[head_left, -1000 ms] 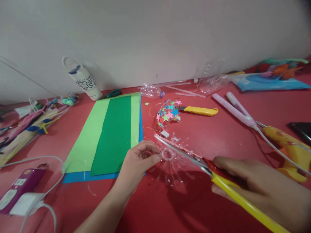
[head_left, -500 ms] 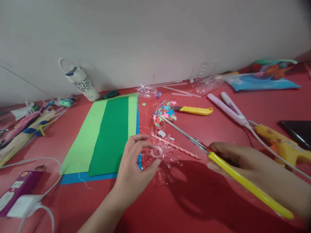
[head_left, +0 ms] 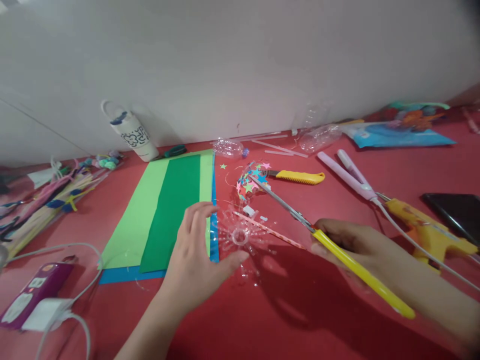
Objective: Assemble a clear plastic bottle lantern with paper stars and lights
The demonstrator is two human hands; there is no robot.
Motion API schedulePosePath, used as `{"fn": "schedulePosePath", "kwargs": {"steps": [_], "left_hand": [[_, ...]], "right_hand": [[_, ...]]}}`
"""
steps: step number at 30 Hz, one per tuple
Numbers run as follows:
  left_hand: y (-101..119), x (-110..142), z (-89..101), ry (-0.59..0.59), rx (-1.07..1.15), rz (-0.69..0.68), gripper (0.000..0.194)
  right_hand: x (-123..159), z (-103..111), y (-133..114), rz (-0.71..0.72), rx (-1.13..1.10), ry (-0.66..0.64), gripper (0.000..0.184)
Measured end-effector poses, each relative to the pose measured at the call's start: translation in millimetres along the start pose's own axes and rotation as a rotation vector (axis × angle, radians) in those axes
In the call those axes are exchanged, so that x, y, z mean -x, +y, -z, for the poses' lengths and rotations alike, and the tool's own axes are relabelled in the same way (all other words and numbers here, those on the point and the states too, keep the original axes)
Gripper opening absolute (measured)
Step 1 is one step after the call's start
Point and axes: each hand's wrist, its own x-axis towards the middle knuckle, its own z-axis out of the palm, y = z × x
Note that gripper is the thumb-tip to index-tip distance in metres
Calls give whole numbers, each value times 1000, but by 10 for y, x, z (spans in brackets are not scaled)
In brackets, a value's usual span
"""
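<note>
My left hand (head_left: 198,255) is open, fingers and thumb apart, beside a clear plastic piece (head_left: 240,237) with a round neck ring and thin cut strips splayed around it. The piece lies on the red table; at its left edge it comes close to my fingers. In my right hand (head_left: 350,250) is a pair of yellow-handled scissors (head_left: 362,272), its metal blades pointing up and left. The blade tips end over a pile of coloured paper stars (head_left: 249,181). A pink patterned straw (head_left: 270,230) rests just beyond the plastic piece.
Green and blue paper sheets (head_left: 176,205) lie left. Behind are a yellow cutter knife (head_left: 300,177), clear bottles (head_left: 228,148) and a white flask (head_left: 137,137). On the right are a pink hot tool (head_left: 347,175), a yellow glue gun (head_left: 423,230) and its cable.
My left fingers have spread and drawn off the ring of the plastic piece, which they were around. The scissors stay in my right hand, shifted slightly left in view.
</note>
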Motion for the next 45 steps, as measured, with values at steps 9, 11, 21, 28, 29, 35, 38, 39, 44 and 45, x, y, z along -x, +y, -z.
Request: {"fn": "schedulePosePath", "kwargs": {"steps": [9, 11, 21, 28, 29, 35, 38, 39, 44, 45], "left_hand": [[-56, -37, -188, -209, 53, 34, 69], [-90, -76, -176, -241, 110, 12, 70], [-160, -278, -6, -466, 214, -95, 77], [-118, -267, 146, -209, 373, -39, 23], [-101, -235, 157, -149, 309, -8, 12], [-41, -26, 72, -247, 58, 19, 61], [-36, 6, -6, -293, 39, 18, 82], [-35, 5, -25, -308, 41, 17, 85], [-50, -30, -61, -376, 128, 14, 78], [-59, -38, -63, -391, 157, 22, 77]], "right_hand": [[-59, -26, 158, -24, -83, -106, 46], [-63, -24, 165, -17, -85, -100, 46], [-11, 37, -38, -59, -66, -90, 54], [-28, 27, 23, 19, -60, -101, 50], [-35, 21, 39, 22, -67, -100, 48], [-58, -26, 92, 10, -117, -95, 48], [-58, -28, 93, 7, -120, -92, 47], [-58, -26, 88, -2, -119, -93, 47], [-67, -18, 60, -25, -121, -99, 49], [-68, -18, 59, -20, -119, -99, 50]]}}
